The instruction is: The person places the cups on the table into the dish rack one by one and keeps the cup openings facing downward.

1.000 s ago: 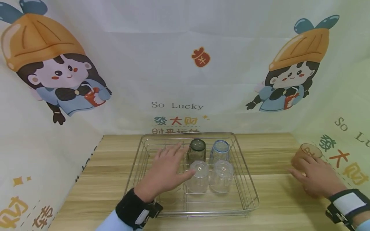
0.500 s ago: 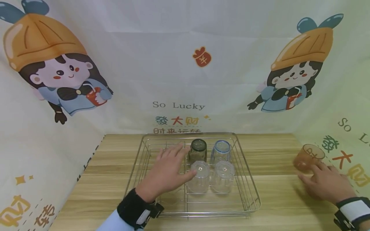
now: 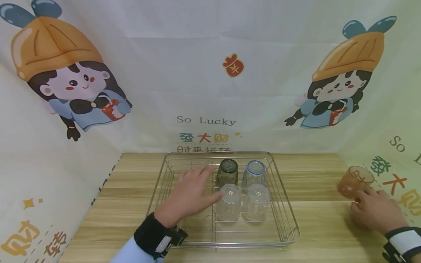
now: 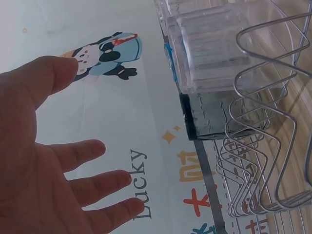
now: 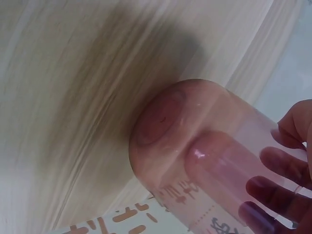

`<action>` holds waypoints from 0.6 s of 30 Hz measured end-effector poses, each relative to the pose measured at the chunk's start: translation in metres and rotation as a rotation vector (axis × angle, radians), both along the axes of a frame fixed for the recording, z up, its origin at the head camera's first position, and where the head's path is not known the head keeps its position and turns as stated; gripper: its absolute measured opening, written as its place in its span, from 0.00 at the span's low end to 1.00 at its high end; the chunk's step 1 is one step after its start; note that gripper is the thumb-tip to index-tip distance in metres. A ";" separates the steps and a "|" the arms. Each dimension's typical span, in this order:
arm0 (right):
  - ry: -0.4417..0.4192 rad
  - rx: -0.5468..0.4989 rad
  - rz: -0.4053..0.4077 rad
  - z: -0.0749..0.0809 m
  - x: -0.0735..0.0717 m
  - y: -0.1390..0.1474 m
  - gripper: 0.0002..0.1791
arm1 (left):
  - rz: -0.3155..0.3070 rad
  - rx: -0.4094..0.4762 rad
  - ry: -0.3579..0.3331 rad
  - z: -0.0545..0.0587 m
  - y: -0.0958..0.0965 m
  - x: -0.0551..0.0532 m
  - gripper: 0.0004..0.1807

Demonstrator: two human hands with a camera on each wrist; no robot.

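Observation:
At the right of the head view, my right hand [image 3: 378, 212] holds a pinkish clear glass [image 5: 170, 136], its fingers curled round the far side. In the head view the hand largely covers that glass. Just beyond it is a pinkish tumbler [image 3: 353, 180], rim up. My left hand [image 3: 189, 195] is spread above the left part of a wire rack [image 3: 291, 223] and holds nothing. Beside it, upside down in the rack, are a dark grey glass [image 3: 227, 173], a blue-rimmed glass [image 3: 254, 173] and two clear glasses [image 3: 228, 204].
The rack rests on a wood-grain tabletop [image 3: 315, 226]. White printed cloth [image 3: 263, 109] hangs behind and along both sides, close to the pinkish tumbler at the right. Black straps with cameras [image 3: 158, 235] are on the wrists.
My right hand has drawn back to the right and nearer, uncovering more of the pinkish tumbler. My left hand stays above the rack. The head view has shifted slightly.

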State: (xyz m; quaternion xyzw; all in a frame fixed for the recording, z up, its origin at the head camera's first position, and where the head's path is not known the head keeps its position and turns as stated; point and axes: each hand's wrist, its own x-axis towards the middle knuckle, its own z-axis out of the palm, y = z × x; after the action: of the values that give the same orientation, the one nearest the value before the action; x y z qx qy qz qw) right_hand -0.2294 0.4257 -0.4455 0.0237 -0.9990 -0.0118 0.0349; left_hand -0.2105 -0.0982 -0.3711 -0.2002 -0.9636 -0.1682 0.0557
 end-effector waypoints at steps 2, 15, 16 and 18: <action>0.020 0.005 0.016 0.001 0.000 -0.003 0.14 | 0.004 0.006 -0.002 0.002 -0.001 0.000 0.45; 0.411 0.020 0.347 0.032 -0.002 -0.056 0.06 | -0.027 0.018 -0.039 -0.002 0.005 0.003 0.43; 0.442 0.017 0.374 0.037 -0.002 -0.064 0.06 | -0.030 0.018 -0.041 -0.002 0.006 0.003 0.43; 0.474 -0.009 0.411 0.047 -0.001 -0.082 0.06 | -0.039 0.016 -0.039 -0.002 0.008 0.004 0.42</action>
State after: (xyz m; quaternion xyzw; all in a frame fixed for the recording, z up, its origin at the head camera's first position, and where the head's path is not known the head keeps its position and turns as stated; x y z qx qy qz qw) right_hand -0.2308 0.3436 -0.3981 0.2216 -0.9373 -0.0051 0.2688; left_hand -0.2068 -0.0907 -0.3730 -0.2150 -0.9591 -0.1808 0.0354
